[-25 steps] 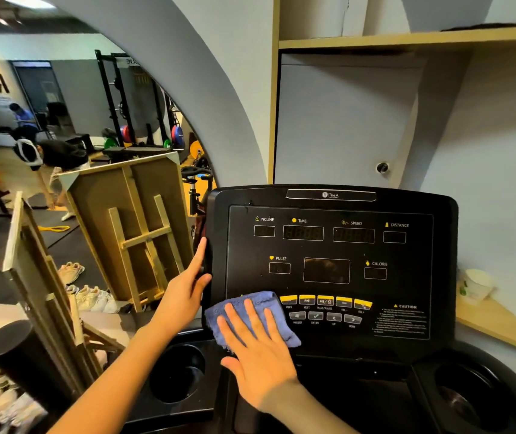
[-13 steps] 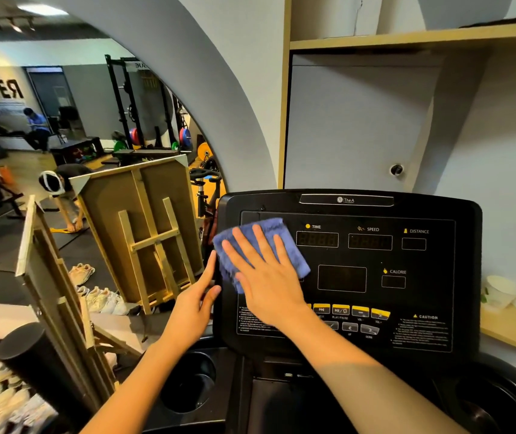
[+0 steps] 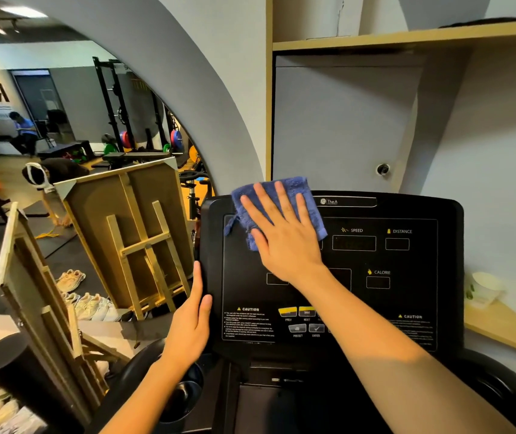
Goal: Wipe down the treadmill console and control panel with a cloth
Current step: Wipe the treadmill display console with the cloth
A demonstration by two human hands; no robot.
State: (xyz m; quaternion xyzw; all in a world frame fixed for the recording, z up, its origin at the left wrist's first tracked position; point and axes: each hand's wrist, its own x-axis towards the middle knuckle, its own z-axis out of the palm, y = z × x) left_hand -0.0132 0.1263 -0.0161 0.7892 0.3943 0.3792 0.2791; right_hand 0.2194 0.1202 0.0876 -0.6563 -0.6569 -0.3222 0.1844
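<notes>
The black treadmill console (image 3: 407,302) fills the right centre of the view, with display windows and yellow buttons on its panel. My right hand (image 3: 284,233) lies flat, fingers spread, pressing a blue cloth (image 3: 310,195) against the panel's upper left corner. The cloth reaches over the console's top edge. My left hand (image 3: 192,321) grips the console's left edge low down, thumb on the front face. My right forearm hides part of the middle displays and some buttons.
A cup holder (image 3: 184,396) sits below the left hand. Wooden easels (image 3: 143,239) lean left of the console, with shoes (image 3: 71,278) on the floor. A paper cup (image 3: 483,288) stands on a wooden ledge at right. A cabinet door (image 3: 338,126) is behind the console.
My right hand has slid the cloth up the panel, from beside the buttons to the top left corner. My left hand has stayed on the console's left edge.
</notes>
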